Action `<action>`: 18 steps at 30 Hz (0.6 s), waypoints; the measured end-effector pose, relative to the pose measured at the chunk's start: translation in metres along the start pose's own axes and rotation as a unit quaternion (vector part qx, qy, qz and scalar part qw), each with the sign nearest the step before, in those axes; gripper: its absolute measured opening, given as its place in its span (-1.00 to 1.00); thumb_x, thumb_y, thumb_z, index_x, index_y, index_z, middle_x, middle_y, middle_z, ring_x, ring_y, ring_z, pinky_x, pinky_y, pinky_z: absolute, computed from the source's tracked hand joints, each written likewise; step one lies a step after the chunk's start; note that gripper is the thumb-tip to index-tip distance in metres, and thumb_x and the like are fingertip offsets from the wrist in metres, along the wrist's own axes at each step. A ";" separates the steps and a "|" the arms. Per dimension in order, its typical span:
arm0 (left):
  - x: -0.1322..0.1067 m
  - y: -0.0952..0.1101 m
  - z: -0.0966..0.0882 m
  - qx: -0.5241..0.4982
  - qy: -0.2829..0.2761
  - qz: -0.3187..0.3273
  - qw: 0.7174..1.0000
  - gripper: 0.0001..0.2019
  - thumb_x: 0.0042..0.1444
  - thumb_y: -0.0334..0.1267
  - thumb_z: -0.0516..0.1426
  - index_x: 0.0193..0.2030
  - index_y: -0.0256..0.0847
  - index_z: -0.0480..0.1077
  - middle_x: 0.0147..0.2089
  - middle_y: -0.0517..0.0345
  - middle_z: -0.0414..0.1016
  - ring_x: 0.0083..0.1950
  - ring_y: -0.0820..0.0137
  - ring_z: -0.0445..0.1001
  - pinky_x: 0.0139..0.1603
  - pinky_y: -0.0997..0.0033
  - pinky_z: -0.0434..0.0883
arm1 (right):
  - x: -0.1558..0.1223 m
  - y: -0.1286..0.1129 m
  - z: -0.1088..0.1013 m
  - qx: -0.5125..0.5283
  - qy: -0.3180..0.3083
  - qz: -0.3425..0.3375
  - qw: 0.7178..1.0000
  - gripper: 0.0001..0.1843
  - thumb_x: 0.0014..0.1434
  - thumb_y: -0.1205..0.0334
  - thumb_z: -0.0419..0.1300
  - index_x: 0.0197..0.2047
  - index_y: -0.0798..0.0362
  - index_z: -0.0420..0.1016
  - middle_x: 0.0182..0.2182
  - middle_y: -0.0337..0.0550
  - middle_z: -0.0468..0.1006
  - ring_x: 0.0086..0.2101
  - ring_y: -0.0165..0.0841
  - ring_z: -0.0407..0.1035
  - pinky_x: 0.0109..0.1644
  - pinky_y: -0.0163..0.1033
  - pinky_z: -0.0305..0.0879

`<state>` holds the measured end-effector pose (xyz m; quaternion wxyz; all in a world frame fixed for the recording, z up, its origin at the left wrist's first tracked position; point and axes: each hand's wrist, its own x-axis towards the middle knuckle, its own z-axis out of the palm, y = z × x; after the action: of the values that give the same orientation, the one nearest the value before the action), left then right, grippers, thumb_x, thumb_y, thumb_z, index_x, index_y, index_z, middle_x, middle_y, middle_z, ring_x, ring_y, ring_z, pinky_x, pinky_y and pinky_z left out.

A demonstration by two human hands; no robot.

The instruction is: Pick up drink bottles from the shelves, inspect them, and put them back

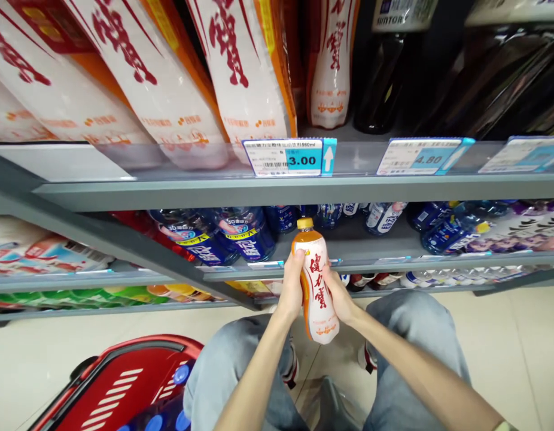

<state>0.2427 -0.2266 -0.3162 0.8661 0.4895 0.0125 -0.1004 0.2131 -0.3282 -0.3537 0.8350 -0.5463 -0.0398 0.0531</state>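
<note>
Between both hands is a drink bottle (320, 299) with an orange cap, a white label and red Chinese lettering. My left hand (291, 284) is closed on its left side, the thumb near the shoulder of the bottle. From the right, my right hand (340, 296) grips the same bottle around its middle. It is held tilted over my knees, in front of the lower shelves. A bottle with matching lettering (331, 66) stands on the upper shelf above it.
The shelf edge (178, 194) carries price tags (288, 158). Dark bottles (380, 84) stand at the upper right. Blue-labelled bottles (245, 233) fill part of the shelf below. At my left sits a red basket (137, 365) holding blue-capped bottles (154, 422).
</note>
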 end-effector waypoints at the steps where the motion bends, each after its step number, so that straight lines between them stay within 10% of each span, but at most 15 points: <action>1: 0.000 0.000 0.000 0.001 -0.002 0.000 1.000 -0.46 0.12 0.22 0.18 -0.09 -0.28 0.46 -0.13 -0.03 0.63 -0.11 0.17 0.61 0.00 0.23 0.49 | 0.000 0.001 -0.001 -0.001 0.001 -0.002 1.000 -0.40 0.31 -0.30 0.05 -0.08 0.06 0.61 -0.19 -0.08 0.67 -0.14 -0.20 0.53 0.07 -0.12 0.39; 18: 0.001 -0.004 -0.002 -0.003 -0.007 0.000 1.000 -0.49 0.15 0.16 0.17 -0.05 -0.29 0.46 -0.22 0.02 0.64 -0.16 0.20 0.62 -0.03 0.24 0.49 | 0.000 0.008 -0.001 0.033 0.014 -0.001 0.999 -0.47 0.33 -0.22 0.09 -0.05 0.06 0.60 -0.18 -0.10 0.67 -0.21 -0.25 0.54 -0.03 -0.17 0.41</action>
<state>0.2433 -0.2271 -0.3204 0.8676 0.4863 0.0065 -0.1038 0.2129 -0.3254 -0.3616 0.8532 -0.5189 -0.0272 0.0456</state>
